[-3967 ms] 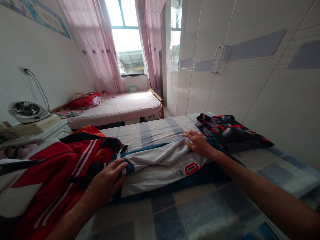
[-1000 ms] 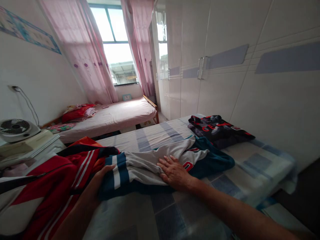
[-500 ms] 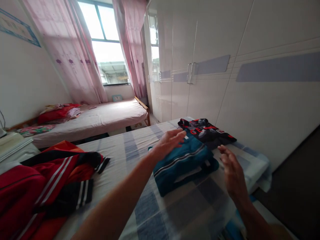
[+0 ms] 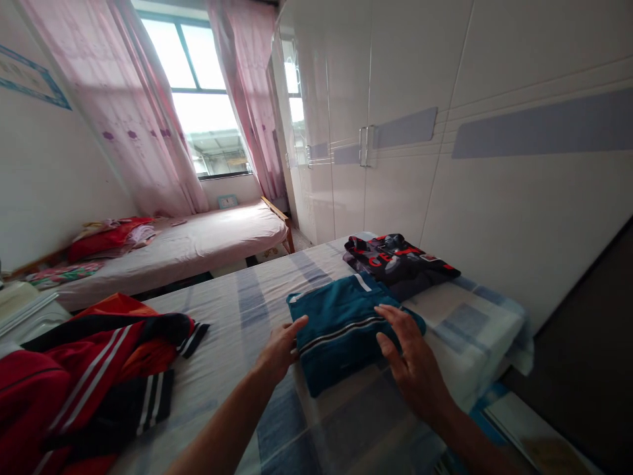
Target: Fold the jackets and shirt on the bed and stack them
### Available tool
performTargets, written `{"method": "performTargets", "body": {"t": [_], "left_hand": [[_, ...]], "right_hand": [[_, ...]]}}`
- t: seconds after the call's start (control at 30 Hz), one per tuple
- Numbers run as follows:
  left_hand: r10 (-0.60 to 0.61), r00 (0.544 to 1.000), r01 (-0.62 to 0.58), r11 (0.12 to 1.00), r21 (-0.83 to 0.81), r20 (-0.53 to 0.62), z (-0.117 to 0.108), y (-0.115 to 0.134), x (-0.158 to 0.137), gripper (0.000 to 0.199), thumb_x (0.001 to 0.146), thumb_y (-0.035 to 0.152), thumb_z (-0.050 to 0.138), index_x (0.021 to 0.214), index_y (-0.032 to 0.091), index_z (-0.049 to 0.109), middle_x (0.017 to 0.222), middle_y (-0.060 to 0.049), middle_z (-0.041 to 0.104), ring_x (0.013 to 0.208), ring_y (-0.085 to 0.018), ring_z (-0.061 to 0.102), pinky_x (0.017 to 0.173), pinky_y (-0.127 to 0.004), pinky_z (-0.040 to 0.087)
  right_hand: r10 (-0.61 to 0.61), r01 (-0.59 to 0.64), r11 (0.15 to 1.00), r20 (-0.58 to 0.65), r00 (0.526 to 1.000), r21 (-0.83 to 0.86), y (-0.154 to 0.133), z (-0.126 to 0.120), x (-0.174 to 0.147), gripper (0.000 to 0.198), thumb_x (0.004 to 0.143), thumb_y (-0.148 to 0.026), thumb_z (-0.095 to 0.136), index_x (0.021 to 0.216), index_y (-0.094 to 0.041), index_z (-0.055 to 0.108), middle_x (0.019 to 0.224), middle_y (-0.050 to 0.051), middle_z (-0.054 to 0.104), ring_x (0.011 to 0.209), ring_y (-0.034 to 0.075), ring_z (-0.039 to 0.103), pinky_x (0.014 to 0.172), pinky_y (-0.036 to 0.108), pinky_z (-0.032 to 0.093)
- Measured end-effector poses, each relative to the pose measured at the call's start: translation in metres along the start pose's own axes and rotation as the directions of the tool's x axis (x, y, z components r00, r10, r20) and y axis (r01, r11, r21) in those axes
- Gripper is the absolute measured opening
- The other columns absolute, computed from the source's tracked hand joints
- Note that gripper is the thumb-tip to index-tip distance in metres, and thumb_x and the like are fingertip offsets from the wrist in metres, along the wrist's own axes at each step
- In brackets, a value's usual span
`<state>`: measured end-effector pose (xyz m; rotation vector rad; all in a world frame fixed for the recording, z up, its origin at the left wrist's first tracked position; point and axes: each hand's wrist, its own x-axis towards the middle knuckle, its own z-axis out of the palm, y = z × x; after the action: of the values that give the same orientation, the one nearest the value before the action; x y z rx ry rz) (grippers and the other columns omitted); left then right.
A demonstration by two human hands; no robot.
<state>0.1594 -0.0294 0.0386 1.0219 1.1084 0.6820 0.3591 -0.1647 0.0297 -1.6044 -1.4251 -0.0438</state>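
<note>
A teal jacket (image 4: pixel 336 356) with a zip and white stripes lies folded into a flat bundle on the checked bed sheet. At its left edge is my left hand (image 4: pixel 279 349), thumb stretched out on the near side and the other fingers partly hidden. My right hand (image 4: pixel 408 359) hovers over or rests on the bundle's right part with fingers spread; contact is hard to make out. Just behind the jacket is a folded black garment (image 4: pixel 395 260) with red lettering. Neither hand grasps anything visibly.
A heap of red, orange and black clothes (image 4: pixel 103 369) lies on the bed's left. White wardrobe doors (image 4: pixel 395 191) stand along the right. Farther back, another bed (image 4: pixel 217 241) holds a red cloth pile (image 4: pixel 109 237) beneath pink curtains (image 4: pixel 148 132).
My left hand has come down from above the jacket to its left edge. My right hand has moved left over the jacket, whose loose right part now lies tucked in. The view has shifted slightly.
</note>
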Motion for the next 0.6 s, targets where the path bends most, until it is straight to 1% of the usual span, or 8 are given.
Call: {"method": "performTargets", "body": {"t": [0.1, 0.17, 0.27, 0.37, 0.43, 0.47, 0.53, 0.6], "left_hand": [[-0.055, 0.998, 0.057, 0.997, -0.05, 0.037, 0.016, 0.003, 0.009, 0.028, 0.069, 0.032, 0.07, 0.087, 0.012, 0.062, 0.069, -0.005, 0.066, 0.06, -0.016, 0.063, 0.057, -0.027, 0.052], [-0.046, 0.997, 0.051, 0.996, -0.078, 0.067, 0.027, 0.009, 0.011, 0.022, 0.069, 0.025, 0.067, 0.086, 0.011, 0.062, 0.067, -0.006, 0.066, 0.06, -0.019, 0.064, 0.059, -0.03, 0.053], [0.067, 0.996, -0.061, 0.992, -0.109, 0.056, 0.044, 0.022, 0.001, 0.021, 0.07, 0.02, 0.062, 0.09, 0.013, 0.061, 0.071, -0.005, 0.067, 0.063, -0.018, 0.064, 0.062, -0.03, 0.053], [0.244, 0.969, -0.24, 0.967, -0.087, 0.037, 0.063, 0.033, -0.025, 0.028, 0.068, 0.016, 0.062, 0.095, 0.016, 0.061, 0.078, -0.004, 0.067, 0.068, -0.017, 0.062, 0.065, -0.028, 0.051], [0.411, 0.91, -0.414, 0.908, 0.064, 0.059, 0.076, 0.032, -0.045, 0.039, 0.066, 0.014, 0.059, 0.105, 0.017, 0.06, 0.086, -0.005, 0.068, 0.077, -0.02, 0.063, 0.071, -0.03, 0.051], [0.493, 0.866, -0.499, 0.848, 0.177, 0.082, 0.083, 0.028, -0.054, 0.047, 0.066, 0.013, 0.059, 0.113, 0.019, 0.058, 0.094, -0.006, 0.069, 0.085, -0.023, 0.063, 0.078, -0.033, 0.05], [0.611, 0.771, -0.625, 0.672, 0.398, 0.18, 0.098, 0.013, -0.07, 0.066, 0.065, 0.015, 0.059, 0.13, 0.022, 0.049, 0.118, -0.01, 0.064, 0.107, -0.03, 0.057, 0.094, -0.042, 0.045], [0.631, 0.706, -0.689, 0.508, 0.517, 0.321, 0.112, -0.007, -0.083, 0.08, 0.066, 0.019, 0.061, 0.142, 0.024, 0.037, 0.142, -0.012, 0.047, 0.126, -0.036, 0.043, 0.107, -0.05, 0.033]], "right_hand": [[0.092, -0.093, 0.995, 0.038, 0.995, 0.032, -0.009, -0.004, -0.005, 0.037, 0.09, -0.037, 0.042, 0.124, -0.026, 0.053, 0.122, 0.009, 0.056, 0.106, 0.023, 0.057, 0.087, 0.039, 0.051], [0.163, -0.167, 0.985, 0.066, 0.984, 0.054, -0.013, -0.01, -0.003, 0.038, 0.089, -0.04, 0.044, 0.121, -0.024, 0.056, 0.118, 0.009, 0.058, 0.095, 0.022, 0.06, 0.078, 0.035, 0.053], [0.255, -0.271, 0.955, 0.131, 0.958, 0.123, -0.02, -0.022, 0.009, 0.046, 0.084, -0.047, 0.048, 0.122, -0.021, 0.057, 0.116, 0.01, 0.061, 0.094, 0.023, 0.061, 0.075, 0.036, 0.054], [0.34, -0.412, 0.865, 0.267, 0.901, 0.287, -0.027, -0.029, 0.02, 0.067, 0.077, -0.054, 0.055, 0.133, -0.016, 0.049, 0.127, 0.014, 0.058, 0.104, 0.026, 0.062, 0.083, 0.038, 0.053], [0.361, -0.481, 0.794, 0.348, 0.865, 0.372, -0.03, -0.03, 0.022, 0.08, 0.071, -0.058, 0.061, 0.136, -0.015, 0.046, 0.13, 0.016, 0.057, 0.107, 0.028, 0.062, 0.087, 0.041, 0.052], [0.355, -0.489, 0.776, 0.365, 0.861, 0.399, -0.03, -0.031, 0.02, 0.082, 0.068, -0.059, 0.063, 0.136, -0.015, 0.047, 0.128, 0.017, 0.059, 0.107, 0.03, 0.062, 0.087, 0.043, 0.052], [0.337, -0.472, 0.761, 0.351, 0.874, 0.444, -0.028, -0.032, 0.01, 0.079, 0.064, -0.059, 0.066, 0.13, -0.018, 0.054, 0.122, 0.015, 0.064, 0.107, 0.033, 0.062, 0.089, 0.046, 0.051], [0.381, -0.477, 0.725, 0.288, 0.879, 0.497, -0.023, -0.034, -0.007, 0.072, 0.066, -0.057, 0.067, 0.126, -0.019, 0.058, 0.119, 0.014, 0.065, 0.109, 0.033, 0.061, 0.092, 0.046, 0.05]]}}
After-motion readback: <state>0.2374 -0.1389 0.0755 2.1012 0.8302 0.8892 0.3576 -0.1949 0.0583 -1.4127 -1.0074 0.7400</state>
